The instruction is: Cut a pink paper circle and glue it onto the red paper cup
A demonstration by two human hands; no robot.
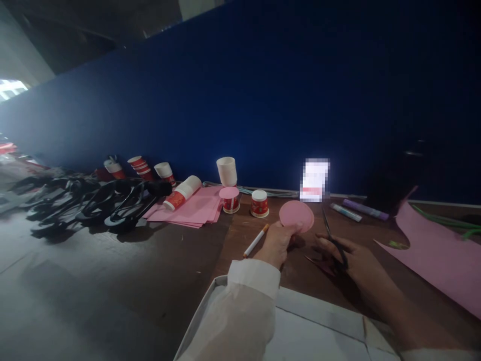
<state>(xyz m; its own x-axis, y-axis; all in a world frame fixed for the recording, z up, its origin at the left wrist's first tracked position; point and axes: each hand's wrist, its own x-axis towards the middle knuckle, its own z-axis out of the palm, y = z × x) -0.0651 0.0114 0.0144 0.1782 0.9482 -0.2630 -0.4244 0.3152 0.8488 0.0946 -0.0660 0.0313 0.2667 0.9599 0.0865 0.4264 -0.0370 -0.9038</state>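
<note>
My left hand (280, 241) pinches a round pink paper disc (296, 214) by its near edge, thumb on top. To its right, my right hand (340, 250) is closed on a pair of dark scissors (330, 231), blades pointing up and away toward the wall. A pink paper scrap (320, 264) lies below the right hand. An orange-and-white marker (256, 240) rests just left of my left hand. Behind it stand two upside-down red-and-white paper cups; one cup (259, 204) is bare, while the other cup (230, 204) has a pink disc on its top.
Pink sheets (188, 213) lie at left under a stack of paper cups (182, 193). Black straps (120, 205) spread farther left. A lit, blurred screen (314, 179) leans on the blue wall (225, 100). Glue tubes (365, 209) and a large cut pink sheet (439, 255) are at right.
</note>
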